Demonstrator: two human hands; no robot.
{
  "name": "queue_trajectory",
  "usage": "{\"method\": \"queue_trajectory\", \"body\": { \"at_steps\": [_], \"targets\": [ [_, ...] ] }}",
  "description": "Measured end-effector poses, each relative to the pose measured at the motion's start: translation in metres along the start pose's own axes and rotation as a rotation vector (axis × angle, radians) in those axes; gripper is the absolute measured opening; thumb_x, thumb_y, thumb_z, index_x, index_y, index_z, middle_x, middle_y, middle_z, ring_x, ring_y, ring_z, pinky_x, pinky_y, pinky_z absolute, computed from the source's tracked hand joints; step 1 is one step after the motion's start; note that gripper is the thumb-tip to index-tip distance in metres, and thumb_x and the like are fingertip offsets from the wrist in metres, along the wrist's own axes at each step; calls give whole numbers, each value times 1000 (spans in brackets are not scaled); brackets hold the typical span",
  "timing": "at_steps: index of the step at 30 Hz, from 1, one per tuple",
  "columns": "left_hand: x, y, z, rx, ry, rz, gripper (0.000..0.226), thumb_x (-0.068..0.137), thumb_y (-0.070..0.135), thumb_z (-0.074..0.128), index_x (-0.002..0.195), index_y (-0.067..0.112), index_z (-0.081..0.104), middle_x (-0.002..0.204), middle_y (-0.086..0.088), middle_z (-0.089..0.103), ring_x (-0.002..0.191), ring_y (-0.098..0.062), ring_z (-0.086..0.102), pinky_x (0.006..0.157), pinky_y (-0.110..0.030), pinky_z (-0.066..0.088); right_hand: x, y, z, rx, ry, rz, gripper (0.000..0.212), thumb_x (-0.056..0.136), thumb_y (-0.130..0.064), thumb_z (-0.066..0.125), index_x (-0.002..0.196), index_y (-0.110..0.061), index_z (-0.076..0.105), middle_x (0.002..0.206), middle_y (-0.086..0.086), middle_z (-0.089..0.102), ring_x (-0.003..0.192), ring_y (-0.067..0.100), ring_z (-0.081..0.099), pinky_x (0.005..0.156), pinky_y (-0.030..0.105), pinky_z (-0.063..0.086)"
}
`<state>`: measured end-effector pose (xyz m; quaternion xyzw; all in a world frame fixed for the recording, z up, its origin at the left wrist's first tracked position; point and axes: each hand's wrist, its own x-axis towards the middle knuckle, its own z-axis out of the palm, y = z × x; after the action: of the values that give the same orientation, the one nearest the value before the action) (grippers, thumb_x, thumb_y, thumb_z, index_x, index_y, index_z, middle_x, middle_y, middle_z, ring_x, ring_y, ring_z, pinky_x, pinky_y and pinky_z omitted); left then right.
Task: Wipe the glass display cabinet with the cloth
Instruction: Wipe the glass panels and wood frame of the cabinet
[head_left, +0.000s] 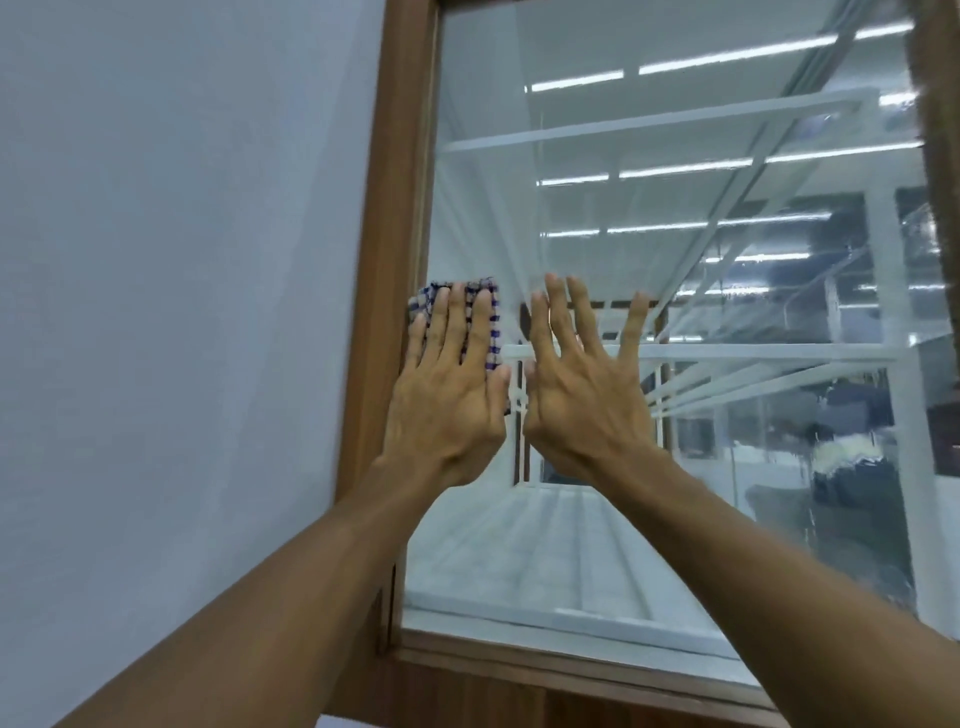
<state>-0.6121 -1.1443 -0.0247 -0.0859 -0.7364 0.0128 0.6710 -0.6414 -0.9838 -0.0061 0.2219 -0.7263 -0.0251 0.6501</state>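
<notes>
The glass display cabinet (675, 260) fills the right of the head view, its pane set in a brown wooden frame (400, 208). My left hand (449, 384) presses a blue-and-white checked cloth (483, 296) flat against the glass beside the left frame post, fingers straight and spread. Most of the cloth is hidden under the palm. Just to its right, my right hand (582, 384) lies flat on the pane with fingers spread and holds nothing.
A plain pale wall (182, 312) runs along the left of the cabinet. White shelves (649, 130) show inside the cabinet, and the glass reflects ceiling strip lights. The wooden bottom rail (571, 670) crosses below my forearms.
</notes>
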Motion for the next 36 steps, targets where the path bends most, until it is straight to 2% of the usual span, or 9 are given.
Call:
{"method": "queue_trajectory", "body": {
  "at_steps": [4, 8, 12, 14, 17, 22, 24, 27, 36],
  "targets": [
    [-39, 21, 7, -81, 53, -124, 68, 105, 35, 27, 164, 10, 4, 173, -10, -2, 160, -19, -8, 130, -41, -5, -14, 11, 0, 6, 13, -25, 65, 105, -39, 21, 163, -14, 8, 170, 14, -2, 158, 28, -5, 122, 67, 0],
    [-34, 54, 14, -89, -39, 138, 67, 107, 36, 28, 165, 12, 5, 173, -10, -4, 160, -22, -8, 130, -48, 2, -41, 44, -6, -5, 25, -45, 63, 107, -41, 16, 163, -16, 9, 171, 14, -1, 158, 28, -3, 124, 63, 3],
    [8, 101, 19, -139, 11, 6, 65, 105, 37, 19, 164, 13, 4, 173, -12, -2, 160, -25, -7, 130, -49, 0, -54, 88, -21, 6, 68, 44, 65, 106, -45, 2, 163, -17, 13, 170, 15, 1, 158, 29, 0, 125, 58, -6],
    [0, 135, 25, -150, -23, 148, 65, 106, 36, 20, 164, 13, 5, 172, -12, -3, 160, -24, -9, 129, -51, 3, -62, 110, -27, 2, 79, 96, 64, 106, -43, 8, 163, -16, 12, 171, 16, 1, 158, 29, -1, 126, 56, -7],
    [-12, 147, 31, -114, -45, 303, 65, 106, 36, 27, 165, 13, 9, 173, -9, 0, 160, -22, -7, 130, -49, 6, -78, 145, -36, -15, 61, 120, 62, 106, -37, 20, 164, -19, 10, 171, 14, -3, 159, 27, -5, 126, 57, -5],
    [33, 189, 36, -161, -15, 78, 67, 105, 38, 19, 164, 13, 0, 172, -11, -5, 159, -24, -10, 129, -48, -3, -96, 175, -49, -33, 46, 107, 62, 106, -46, 9, 164, -25, 14, 171, 12, -1, 159, 26, -3, 126, 58, -3],
    [29, 217, 38, -171, -29, 160, 66, 106, 39, 17, 164, 12, -1, 172, -12, -8, 159, -24, -13, 129, -48, -3, -100, 186, -54, -68, 44, 103, 65, 105, -50, 1, 163, -24, 15, 171, 14, 2, 158, 29, -1, 125, 61, -1],
    [9, 219, 42, -129, -75, 271, 66, 107, 39, 19, 165, 12, 3, 172, -11, -6, 159, -23, -10, 130, -49, 2, -112, 210, -64, -136, 18, 109, 63, 104, -46, 13, 164, -25, 13, 170, 16, 0, 158, 30, -4, 124, 64, 2],
    [61, 301, 57, -113, -82, 286, 66, 108, 41, 15, 163, 11, -7, 171, -13, -15, 158, -25, -17, 128, -49, -4, -137, 248, -73, 165, 195, 183, 62, 104, -27, 22, 160, -1, 18, 169, 13, 9, 158, 24, 7, 129, 46, 7]
  ]
}}
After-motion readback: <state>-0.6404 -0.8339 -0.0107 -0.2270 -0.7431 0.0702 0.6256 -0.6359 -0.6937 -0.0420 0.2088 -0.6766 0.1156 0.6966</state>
